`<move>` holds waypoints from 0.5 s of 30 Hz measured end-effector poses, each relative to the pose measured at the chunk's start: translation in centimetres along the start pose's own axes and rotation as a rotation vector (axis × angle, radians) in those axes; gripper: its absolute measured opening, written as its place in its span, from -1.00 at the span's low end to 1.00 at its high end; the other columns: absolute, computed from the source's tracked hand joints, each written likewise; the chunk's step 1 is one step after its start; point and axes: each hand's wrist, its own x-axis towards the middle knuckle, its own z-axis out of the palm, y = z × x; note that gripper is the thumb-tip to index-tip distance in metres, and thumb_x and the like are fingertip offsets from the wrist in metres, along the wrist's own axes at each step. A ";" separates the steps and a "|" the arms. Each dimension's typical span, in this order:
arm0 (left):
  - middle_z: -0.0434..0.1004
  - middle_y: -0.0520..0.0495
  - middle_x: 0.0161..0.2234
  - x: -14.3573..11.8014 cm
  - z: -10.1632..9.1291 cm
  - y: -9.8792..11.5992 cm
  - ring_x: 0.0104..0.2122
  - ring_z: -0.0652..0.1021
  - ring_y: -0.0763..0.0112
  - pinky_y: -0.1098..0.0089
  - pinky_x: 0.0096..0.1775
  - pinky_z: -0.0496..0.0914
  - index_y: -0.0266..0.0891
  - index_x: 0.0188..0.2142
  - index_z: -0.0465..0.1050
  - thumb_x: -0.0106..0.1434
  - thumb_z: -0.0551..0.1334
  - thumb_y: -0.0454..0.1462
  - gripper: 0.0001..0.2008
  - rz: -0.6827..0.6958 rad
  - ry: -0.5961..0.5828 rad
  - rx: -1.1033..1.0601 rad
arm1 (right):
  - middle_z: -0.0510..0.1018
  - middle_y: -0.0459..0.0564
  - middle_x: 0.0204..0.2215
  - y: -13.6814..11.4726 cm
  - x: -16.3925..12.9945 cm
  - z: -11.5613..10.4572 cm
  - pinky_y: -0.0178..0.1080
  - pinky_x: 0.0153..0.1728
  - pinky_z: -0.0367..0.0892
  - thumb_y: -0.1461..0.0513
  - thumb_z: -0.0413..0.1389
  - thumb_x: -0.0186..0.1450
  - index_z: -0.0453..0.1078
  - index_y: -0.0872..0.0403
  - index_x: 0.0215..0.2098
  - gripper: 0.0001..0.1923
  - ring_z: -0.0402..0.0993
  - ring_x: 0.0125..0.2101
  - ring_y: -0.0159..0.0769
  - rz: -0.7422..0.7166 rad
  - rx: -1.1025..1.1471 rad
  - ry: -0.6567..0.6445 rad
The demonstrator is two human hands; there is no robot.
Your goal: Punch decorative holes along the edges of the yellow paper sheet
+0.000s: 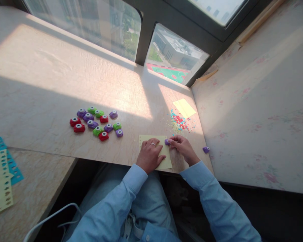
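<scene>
A sheet of pale yellow paper (166,163) lies near the front edge of the sill, with small punched holes along its left side. My left hand (150,154) rests on it, fingers spread and pressing it flat. In the fingers of my right hand (183,147) is a small purple craft punch (167,142), set at the paper's upper right edge. Whether its jaw is pressed down I cannot tell. Just beyond my right hand lies a scatter of red, blue and yellow paper bits (180,122).
Several craft punches (98,131) in red, green and purple stand to the left. One more purple punch (206,150) sits by the right wall. Another yellow sheet (184,108) lies near the window. Punched yellow paper (0,183) and blue paper (15,169) are at far left.
</scene>
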 end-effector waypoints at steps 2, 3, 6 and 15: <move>0.48 -0.23 0.03 0.0 0.0 0.0 0.10 0.40 0.02 0.06 0.03 0.28 -0.21 -0.14 0.48 0.18 0.36 -0.13 -0.70 0.001 0.001 0.004 | 0.58 0.00 -0.46 0.1 0.1 0.0 -0.22 -0.39 0.32 -0.08 0.35 -0.03 0.46 0.09 -0.42 -0.57 0.40 -0.49 -0.32 -0.007 -0.019 -0.002; 0.48 -0.23 0.03 0.0 0.0 0.0 0.10 0.40 0.02 0.06 0.03 0.28 -0.21 -0.14 0.48 0.18 0.36 -0.13 -0.70 0.000 0.002 0.006 | 0.57 -0.01 -0.47 0.2 0.2 0.0 -0.22 -0.40 0.31 -0.07 0.34 -0.02 0.45 0.09 -0.42 -0.57 0.38 -0.49 -0.33 -0.010 -0.033 -0.002; 0.48 -0.23 0.04 0.0 0.0 0.0 0.11 0.39 0.03 0.06 0.03 0.27 -0.21 -0.14 0.48 0.18 0.36 -0.13 -0.70 -0.003 0.005 0.012 | 0.49 -0.08 -0.50 0.4 0.6 -0.1 -0.25 -0.43 0.25 -0.03 0.32 -0.02 0.40 0.08 -0.38 -0.58 0.34 -0.49 -0.34 -0.017 -0.071 0.025; 0.48 -0.21 0.04 0.0 0.0 0.1 0.10 0.40 0.03 0.08 0.02 0.27 -0.21 -0.15 0.49 0.18 0.35 -0.11 -0.70 -0.003 -0.008 0.027 | 0.31 -0.23 -0.56 0.5 2.8 0.6 -0.28 -0.41 0.21 0.19 0.20 0.00 0.29 0.05 -0.35 -0.74 0.27 -0.49 -0.38 0.012 -0.261 -0.010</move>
